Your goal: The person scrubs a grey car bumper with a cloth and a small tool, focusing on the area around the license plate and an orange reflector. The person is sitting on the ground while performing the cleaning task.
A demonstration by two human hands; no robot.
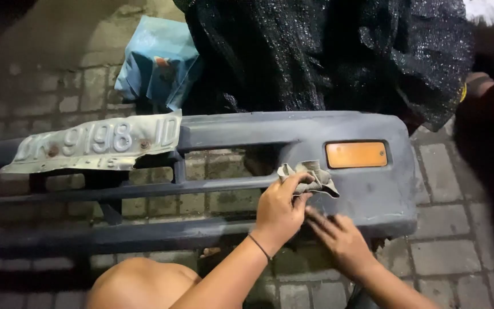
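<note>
Head view, only view. Your left hand [279, 210] is closed in a pinch on a crumpled grey piece of abrasive paper or cloth [311, 177] and presses it against the dull grey plastic car bumper [293, 134], just below and left of the orange rectangular side lamp [356, 154]. Your right hand [339, 237] lies flat, fingers spread, on the bumper's lower face, just beside the left hand; it holds nothing.

The bumper rests on grey paving bricks [441, 217], with its slotted grille section running off to the left. A bent, pale, worn number plate [95, 143] hangs on that left part. Behind the bumper: a black speckled plastic sheet [327, 51] and a light blue bag [155, 60]. Your bare knee [138, 280] is at the bottom edge.

Risks, judged: the bumper looks unsecured, so hard pressure could shift it on the bricks. The rubbing patch sits near the lamp; a stray stroke could scuff the orange lens. The folded piece is small, so it could slip from the pinch and fingertips scrape the surface. The light is dim, so uneven spots may go unseen.
</note>
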